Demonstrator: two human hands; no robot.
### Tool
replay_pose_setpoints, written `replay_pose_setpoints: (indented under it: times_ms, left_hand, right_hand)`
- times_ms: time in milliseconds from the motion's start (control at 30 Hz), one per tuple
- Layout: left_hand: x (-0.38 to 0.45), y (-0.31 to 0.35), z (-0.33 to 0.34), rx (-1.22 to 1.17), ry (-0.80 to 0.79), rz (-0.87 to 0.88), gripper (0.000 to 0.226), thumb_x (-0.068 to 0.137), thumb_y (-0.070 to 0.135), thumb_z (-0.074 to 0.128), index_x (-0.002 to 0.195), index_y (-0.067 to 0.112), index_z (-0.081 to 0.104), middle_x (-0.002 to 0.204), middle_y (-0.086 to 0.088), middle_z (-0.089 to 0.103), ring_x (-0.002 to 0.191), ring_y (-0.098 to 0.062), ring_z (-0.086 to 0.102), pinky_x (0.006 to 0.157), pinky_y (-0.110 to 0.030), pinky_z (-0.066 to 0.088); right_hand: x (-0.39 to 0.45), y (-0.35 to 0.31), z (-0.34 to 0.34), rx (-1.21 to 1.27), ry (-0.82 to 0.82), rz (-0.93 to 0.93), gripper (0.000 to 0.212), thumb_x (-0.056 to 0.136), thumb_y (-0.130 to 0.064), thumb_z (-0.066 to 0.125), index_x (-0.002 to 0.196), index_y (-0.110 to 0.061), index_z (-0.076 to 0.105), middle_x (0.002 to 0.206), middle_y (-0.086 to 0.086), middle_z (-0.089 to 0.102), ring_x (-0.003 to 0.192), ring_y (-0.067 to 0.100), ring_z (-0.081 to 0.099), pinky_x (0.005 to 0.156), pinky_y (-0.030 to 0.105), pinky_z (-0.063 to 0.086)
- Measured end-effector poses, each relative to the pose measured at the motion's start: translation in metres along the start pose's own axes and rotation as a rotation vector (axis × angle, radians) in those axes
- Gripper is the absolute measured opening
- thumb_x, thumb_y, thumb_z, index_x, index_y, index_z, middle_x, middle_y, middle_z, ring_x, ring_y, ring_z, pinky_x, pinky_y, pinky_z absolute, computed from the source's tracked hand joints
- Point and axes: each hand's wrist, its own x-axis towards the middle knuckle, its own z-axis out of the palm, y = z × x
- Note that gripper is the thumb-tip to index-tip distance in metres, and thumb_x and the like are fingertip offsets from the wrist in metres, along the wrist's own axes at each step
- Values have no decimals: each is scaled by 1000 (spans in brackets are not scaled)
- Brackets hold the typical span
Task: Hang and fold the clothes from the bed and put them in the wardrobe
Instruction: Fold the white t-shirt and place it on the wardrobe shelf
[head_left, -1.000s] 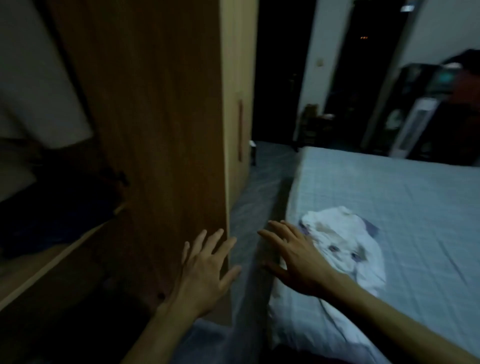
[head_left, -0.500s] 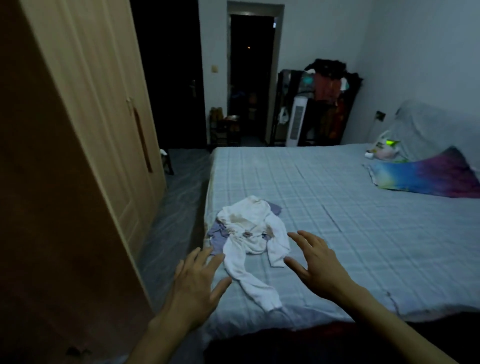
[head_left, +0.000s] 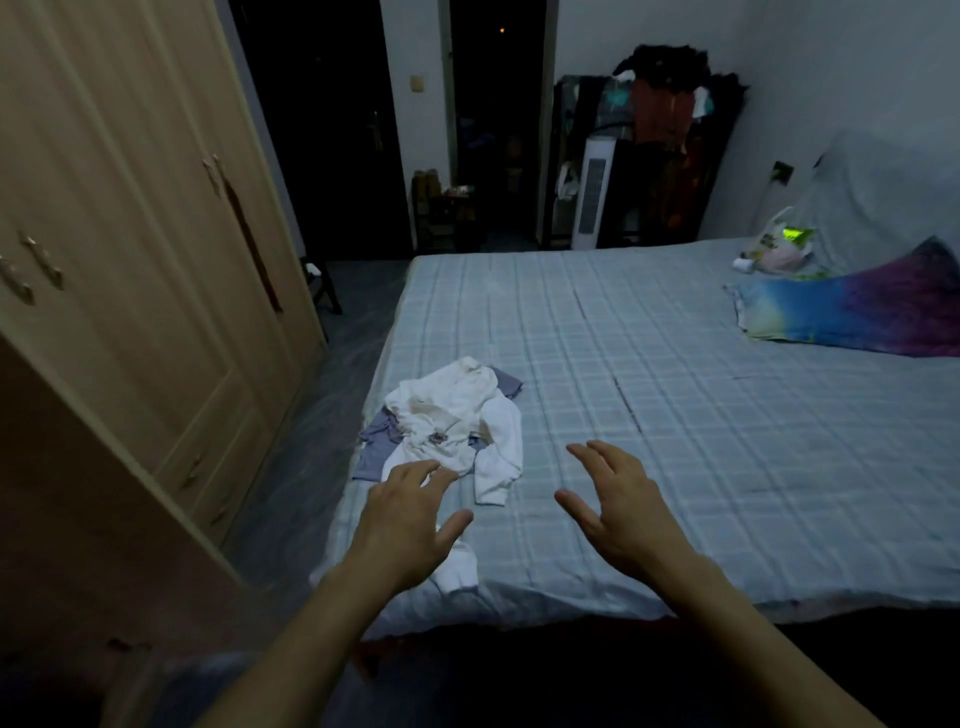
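Wooden wardrobe flanks bed; rainbow pillow lies far.

Left hand, right hand outstretched, palms down, fingers spread

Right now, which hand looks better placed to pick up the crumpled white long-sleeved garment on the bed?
Left, probably. The left hand hovers open right over the crumpled white long-sleeved garment, fingertips at its hem. The right hand, also open, is off to the side above bare checked bedsheet.
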Motion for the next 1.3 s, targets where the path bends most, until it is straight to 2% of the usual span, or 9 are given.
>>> replay_pose_setpoints:
  times_ms: [133, 233, 333, 500, 633, 933, 1033, 1133, 1300]
  left_hand:
    - [36, 9, 13, -12, 1, 28, 69, 82, 69, 27, 130, 28, 54, 136, 3, 53, 125, -21, 47, 100, -43, 43]
    - [62, 7, 25, -46, -5, 27, 65, 82, 68, 30, 128, 29, 53, 132, 6, 53, 121, -20, 49, 96, -43, 45]
    - [89, -3, 46, -74, -3, 13, 64, 82, 66, 31, 125, 27, 56, 126, 5, 56, 116, -21, 51, 92, -42, 46]
    - [148, -22, 87, -163, -47, -24, 55, 87, 59, 39, 128, 26, 54, 130, 5, 53, 120, -21, 47, 92, -37, 43]
    - [214, -65, 112, -253, -62, -52, 52, 86, 56, 42, 126, 25, 55, 126, 4, 54, 116, -20, 49, 92, -38, 44]
    - [313, -215, 157, -380, -27, -223, 47, 83, 54, 42, 102, 18, 65, 102, -2, 64, 97, -26, 60, 78, -40, 52]
    - [336, -243, 167, -394, -60, -246, 54, 82, 58, 40, 109, 17, 64, 109, -1, 64, 104, -23, 59, 84, -40, 50]
    - [361, -264, 182, -411, -105, -264, 43, 84, 50, 48, 110, 19, 62, 109, 1, 62, 105, -22, 58, 86, -40, 49]
    - [400, -294, 223, -399, -182, -250, 42, 84, 46, 50, 115, 19, 61, 115, 2, 62, 108, -21, 56, 89, -40, 48]
  right_hand:
    - [15, 15, 1, 65, 4, 13, 75, 84, -70, 34, 144, -25, 42, 148, 6, 42, 139, 23, 34, 109, 46, 37]
    - [32, 19, 9, 84, -4, -3, 62, 93, -56, 49, 146, -26, 38, 151, 3, 37, 141, 20, 29, 112, 43, 33]
    - [57, 26, 21, 87, -26, -20, 61, 93, -54, 50, 147, -28, 36, 152, 0, 36, 141, 17, 27, 113, 39, 32]
    - [123, 38, 57, 65, -104, 2, 62, 93, -55, 49, 148, -31, 32, 154, -1, 32, 142, 15, 25, 114, 38, 31]
    - [201, 37, 93, 24, -160, -2, 61, 94, -52, 51, 148, -29, 33, 153, -1, 33, 141, 16, 27, 113, 36, 32]
    - [354, 17, 181, 45, -333, -10, 56, 95, -47, 53, 145, -25, 40, 149, -2, 39, 138, 16, 33, 110, 26, 29]
    - [385, 12, 206, 69, -378, -16, 62, 91, -58, 43, 142, -24, 43, 145, -4, 42, 133, 16, 38, 106, 25, 33]
    - [416, 17, 232, 70, -417, -23, 70, 85, -64, 31, 142, -24, 43, 143, -5, 44, 131, 16, 41, 105, 28, 37]
    - [468, 35, 278, 49, -482, 21, 53, 92, -45, 52, 139, -24, 45, 141, -2, 47, 126, 19, 46, 104, 31, 39]
